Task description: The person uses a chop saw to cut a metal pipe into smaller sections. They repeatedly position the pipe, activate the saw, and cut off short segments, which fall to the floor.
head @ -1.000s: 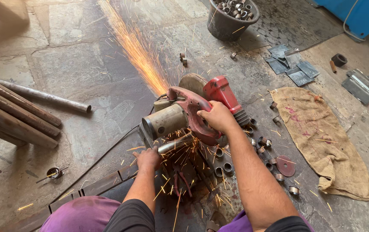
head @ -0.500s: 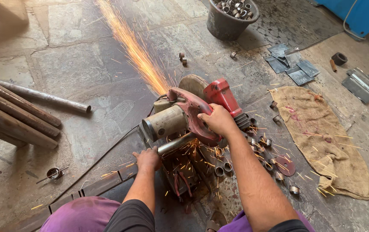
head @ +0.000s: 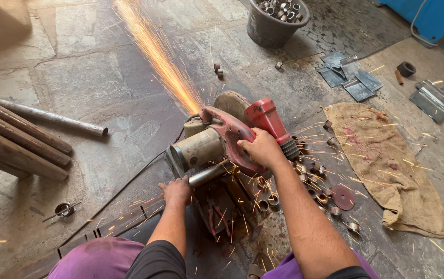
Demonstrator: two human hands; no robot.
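Stone slab floor [head: 103, 77], dusty, scattered with metal scraps. Nearest: purple-clad knees, cut off by the bottom edge. Left hand [head: 176, 190] closed over the near end of a steel pipe [head: 209, 173]; the pipe's far end hidden under the saw [head: 222, 142]. Right hand [head: 263, 149] wrapped tight around the saw's red handle; blade mostly hidden by the guard. Sparks [head: 160, 57] stream away up-left. Cut rings [head: 317, 194] lie just right of the saw, small, hard to count. Burlap sack [head: 387, 165] further right. Rusty pipes [head: 15, 139] at left, cut off. Far: bucket [head: 276, 20] of rings, grey plates [head: 351, 77].
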